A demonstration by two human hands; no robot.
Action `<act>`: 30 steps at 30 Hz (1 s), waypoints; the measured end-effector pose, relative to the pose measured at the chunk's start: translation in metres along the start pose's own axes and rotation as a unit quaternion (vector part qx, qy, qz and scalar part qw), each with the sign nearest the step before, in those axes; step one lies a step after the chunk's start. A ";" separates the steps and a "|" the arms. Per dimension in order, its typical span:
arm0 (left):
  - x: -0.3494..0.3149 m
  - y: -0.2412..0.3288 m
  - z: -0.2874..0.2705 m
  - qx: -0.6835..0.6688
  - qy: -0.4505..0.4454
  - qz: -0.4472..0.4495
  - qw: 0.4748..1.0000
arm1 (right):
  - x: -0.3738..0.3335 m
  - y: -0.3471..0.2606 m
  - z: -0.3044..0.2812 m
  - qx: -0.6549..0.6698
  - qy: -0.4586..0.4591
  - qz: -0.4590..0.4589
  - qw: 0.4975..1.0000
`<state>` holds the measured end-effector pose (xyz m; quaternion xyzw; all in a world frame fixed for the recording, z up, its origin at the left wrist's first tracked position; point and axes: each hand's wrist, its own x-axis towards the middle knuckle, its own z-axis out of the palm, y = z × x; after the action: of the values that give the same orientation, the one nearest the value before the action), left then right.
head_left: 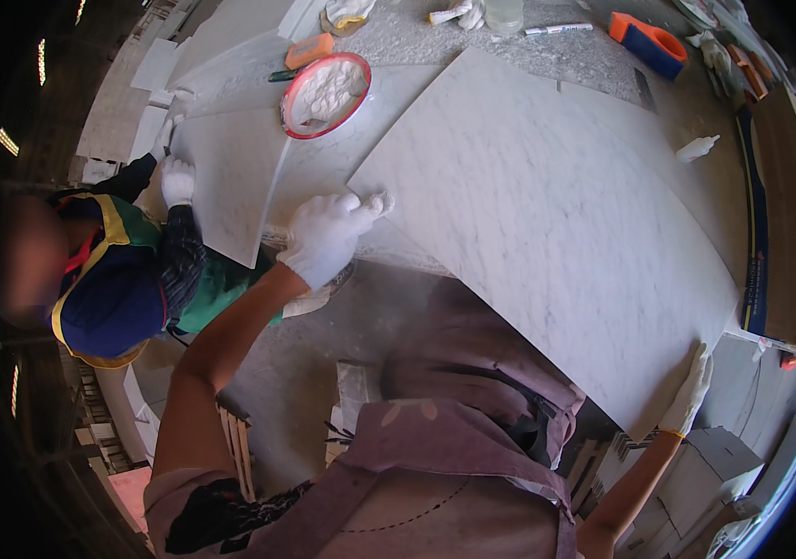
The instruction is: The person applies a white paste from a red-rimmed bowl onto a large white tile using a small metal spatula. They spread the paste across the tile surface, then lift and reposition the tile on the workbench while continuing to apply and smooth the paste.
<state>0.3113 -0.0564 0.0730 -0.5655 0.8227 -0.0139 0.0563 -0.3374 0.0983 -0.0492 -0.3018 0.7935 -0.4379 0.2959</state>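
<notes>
A large white marble slab (547,214) with fine grey veins lies tilted across the workbench, its near edge sticking out past the bench front. At its left corner, my left hand (323,238), in a white knit glove, is closed with the fingertips gripping the slab's edge. My right hand (692,396), gloved too, holds the slab's right end, the fingers stretched along the edge; its thumb is hidden. Beyond my left hand stands a red-rimmed bowl (328,96) of white paste.
At left, a co-worker in gloves handles another marble slab (230,168). An orange block (309,50), a marker (558,30), an orange-and-blue tape dispenser (648,45) and a small white bottle (697,148) lie on the bench. A cardboard box (785,224) stands at right.
</notes>
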 end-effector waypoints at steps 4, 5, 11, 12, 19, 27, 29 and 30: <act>0.007 0.017 -0.013 -0.126 0.035 -0.126 0.983 | 0.001 0.004 0.002 -0.015 0.012 -0.021 1.000; 0.010 0.022 -0.017 -0.106 0.026 -0.075 0.991 | 0.001 0.003 0.003 -0.017 0.026 -0.018 0.999; 0.006 0.051 -0.012 0.016 0.037 0.048 0.998 | -0.006 -0.011 0.002 -0.020 -0.013 -0.007 1.000; 0.009 0.045 -0.013 0.000 0.028 0.003 1.000 | -0.007 -0.012 0.002 -0.012 -0.013 0.002 1.000; 0.005 0.042 -0.002 0.004 0.024 0.082 0.996 | -0.002 -0.005 0.007 0.000 0.012 0.003 1.000; 0.011 0.052 -0.014 -0.112 -0.124 0.163 0.972 | -0.003 -0.006 0.003 0.012 -0.015 0.015 1.000; 0.018 0.056 -0.015 -0.289 -0.031 0.073 0.954 | -0.002 -0.008 0.003 -0.001 -0.023 0.013 1.000; 0.024 0.057 -0.015 -0.376 0.023 0.038 0.926 | -0.001 -0.009 0.003 -0.007 -0.015 0.019 1.000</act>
<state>0.2485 -0.0593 0.0809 -0.5132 0.7896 0.2849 -0.1789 -0.3326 0.0936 -0.0425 -0.2955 0.7973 -0.4224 0.3140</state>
